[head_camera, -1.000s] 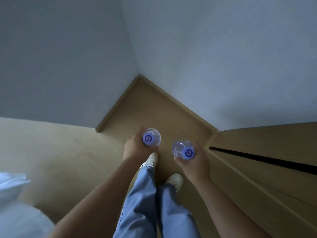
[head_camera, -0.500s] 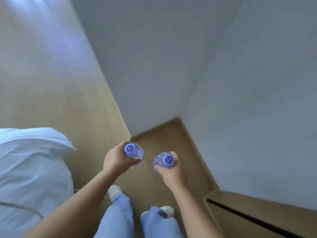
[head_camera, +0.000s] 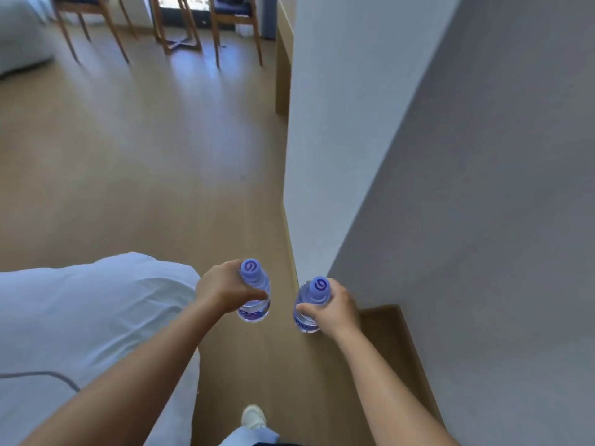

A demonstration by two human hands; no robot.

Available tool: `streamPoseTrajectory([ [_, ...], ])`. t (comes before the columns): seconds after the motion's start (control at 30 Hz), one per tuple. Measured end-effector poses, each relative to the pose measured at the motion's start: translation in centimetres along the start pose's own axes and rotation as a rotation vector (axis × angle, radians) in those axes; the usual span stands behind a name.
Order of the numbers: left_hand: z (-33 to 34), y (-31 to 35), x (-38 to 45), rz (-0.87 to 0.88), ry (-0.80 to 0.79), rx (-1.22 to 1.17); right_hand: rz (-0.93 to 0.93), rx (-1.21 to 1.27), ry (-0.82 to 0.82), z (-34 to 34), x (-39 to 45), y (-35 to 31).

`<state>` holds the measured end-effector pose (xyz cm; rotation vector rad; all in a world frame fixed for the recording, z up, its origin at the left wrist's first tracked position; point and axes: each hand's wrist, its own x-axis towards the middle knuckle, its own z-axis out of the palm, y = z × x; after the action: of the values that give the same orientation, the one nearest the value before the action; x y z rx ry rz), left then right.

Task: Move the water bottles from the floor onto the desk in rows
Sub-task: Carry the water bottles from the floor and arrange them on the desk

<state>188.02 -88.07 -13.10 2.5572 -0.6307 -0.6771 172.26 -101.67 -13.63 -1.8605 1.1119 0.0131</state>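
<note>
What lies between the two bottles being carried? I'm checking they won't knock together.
Nothing: in the head view only bare wooden floor shows through the gap between the left bottle and the right bottle.

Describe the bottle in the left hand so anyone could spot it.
Start at the white bed on the left. Beside its corner, the left hand grips a clear, purple-capped bottle. Its twin bottle, in the right hand, is nearer the wall.
</note>
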Motion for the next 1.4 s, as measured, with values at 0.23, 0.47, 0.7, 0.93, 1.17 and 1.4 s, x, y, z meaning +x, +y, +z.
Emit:
streamPoseTrajectory([
  [0.23,-8.3,-3.5,4.2,-0.034,0.161,0.012,-0.171,-0.013,-0.053,3.1,3.4,-10.5],
  [0.47,-14.4,-4.6,8.7,-0.042,0.233,-0.058,-0.272,-0.063,-0.126,3.8,8.1,-19.5],
  [0.7,-19.3,-4.7,15.6,-0.075,0.285,-0.103,-0.345,-0.156,-0.175,5.2,15.2,-26.4],
  [0.93,-24.4,-3.5,25.6,-0.112,0.278,-0.129,-0.336,-0.208,-0.238,6.8,24.7,-33.8],
  [1.17,-29.8,-2.3,35.6,-0.111,0.307,-0.141,-0.367,-0.204,-0.251,6.9,33.9,-41.3],
  [1.4,-33.9,-2.2,45.6,-0.128,0.364,-0.165,-0.344,-0.193,-0.24,8.3,42.9,-47.6],
])
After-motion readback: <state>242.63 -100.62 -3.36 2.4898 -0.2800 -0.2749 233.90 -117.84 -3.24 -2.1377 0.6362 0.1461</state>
